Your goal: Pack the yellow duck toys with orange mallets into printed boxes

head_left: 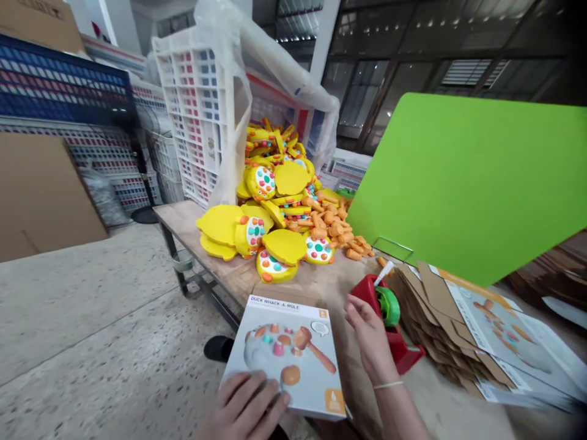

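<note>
Closest to the camera, the left hand (250, 403) is laying its fingers, slightly apart, over the near end of a Duck Whack-a-Mole box (293, 354); whether the hidden thumb is gripping, I cannot tell. That box is lying printed face up at the left edge of the table (328, 278). The right hand (368, 333) is hovering just beside it, fingers curling close together; whether they are pinching anything, I cannot tell. Right of that hand, a red tape dispenser (403, 351) carrying a green tape roll (391, 310) is standing between it and stacked flattened cartons (435, 318). Farther off, yellow duck toys (284, 246) are spilling from a white plastic crate (224, 110), orange mallets (336, 228) heaping at their right. One large green board (468, 183) is blocking the far right.
</note>
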